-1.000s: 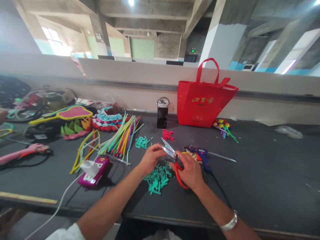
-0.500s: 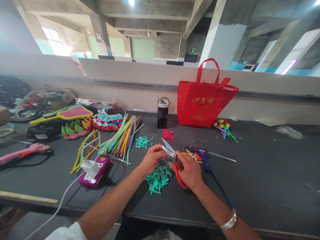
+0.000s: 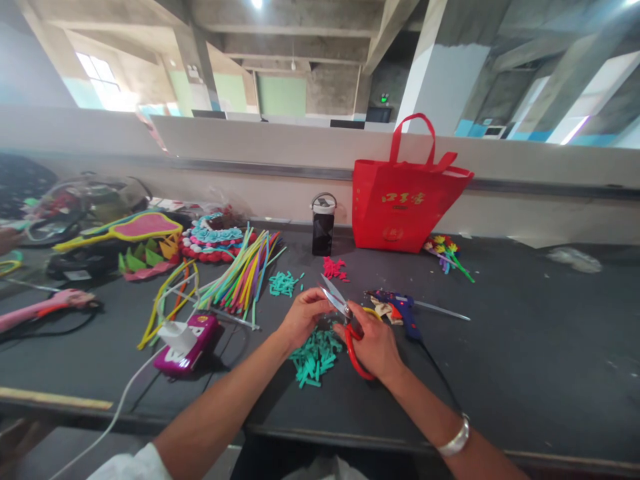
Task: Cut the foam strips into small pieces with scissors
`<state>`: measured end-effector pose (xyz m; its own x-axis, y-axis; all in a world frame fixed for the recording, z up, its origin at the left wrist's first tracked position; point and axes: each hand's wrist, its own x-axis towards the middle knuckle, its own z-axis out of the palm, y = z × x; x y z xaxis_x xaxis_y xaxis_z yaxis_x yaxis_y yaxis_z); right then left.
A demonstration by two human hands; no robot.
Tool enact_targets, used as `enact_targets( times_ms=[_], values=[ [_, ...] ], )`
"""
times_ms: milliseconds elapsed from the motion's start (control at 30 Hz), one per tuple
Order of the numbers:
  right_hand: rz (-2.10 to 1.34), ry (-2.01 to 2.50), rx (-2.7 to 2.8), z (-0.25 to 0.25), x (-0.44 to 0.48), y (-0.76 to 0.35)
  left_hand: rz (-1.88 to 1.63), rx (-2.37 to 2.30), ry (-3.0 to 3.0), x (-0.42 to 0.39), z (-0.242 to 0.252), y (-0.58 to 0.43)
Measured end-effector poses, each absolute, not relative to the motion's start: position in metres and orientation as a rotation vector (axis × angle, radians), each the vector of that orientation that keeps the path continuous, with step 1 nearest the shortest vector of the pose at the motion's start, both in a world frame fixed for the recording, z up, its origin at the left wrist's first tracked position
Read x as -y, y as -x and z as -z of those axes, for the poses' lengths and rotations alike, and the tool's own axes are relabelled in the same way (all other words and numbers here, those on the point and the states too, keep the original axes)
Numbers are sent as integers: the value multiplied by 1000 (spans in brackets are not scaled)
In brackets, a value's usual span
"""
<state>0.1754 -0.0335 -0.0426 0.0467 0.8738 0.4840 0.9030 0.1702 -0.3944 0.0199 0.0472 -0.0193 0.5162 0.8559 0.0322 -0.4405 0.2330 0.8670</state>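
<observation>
My right hand [image 3: 374, 339] grips red-handled scissors [image 3: 353, 360], their blades parted and pointing up and left. Close to the blades, my left hand [image 3: 306, 319] is closed in a pinch; whatever sits between its fingertips is too small to make out. Under both hands lies a pile of short teal pieces [image 3: 315, 360] on the dark table [image 3: 500, 387]. Just beyond my hands are a smaller heap of teal pieces [image 3: 284, 284] and a heap of red pieces [image 3: 334, 269].
A blue glue gun [image 3: 407, 313] with a glue stick lies right of my hands. Behind stand a black bottle [image 3: 323, 230] and a red bag [image 3: 405, 207]. Leftward are colourful pipe cleaners [image 3: 245, 277] and a purple power strip [image 3: 193, 350] with a white cable. Another person's hand [image 3: 9, 240] shows far left.
The view has shifted slightly, so everything sits a little further left. My hands and the scissors hold nearly the same pose.
</observation>
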Motion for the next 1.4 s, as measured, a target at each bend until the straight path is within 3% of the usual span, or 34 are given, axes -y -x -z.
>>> enact_targets(
  times_ms=[900, 1400],
  values=[
    [-61, 1817, 1701, 34, 34, -180, -996, -517, -930, -48, 16, -21],
    [43, 1777, 1846, 36, 34, -177, -950, -501, -959, -46, 17, -21]
  ],
)
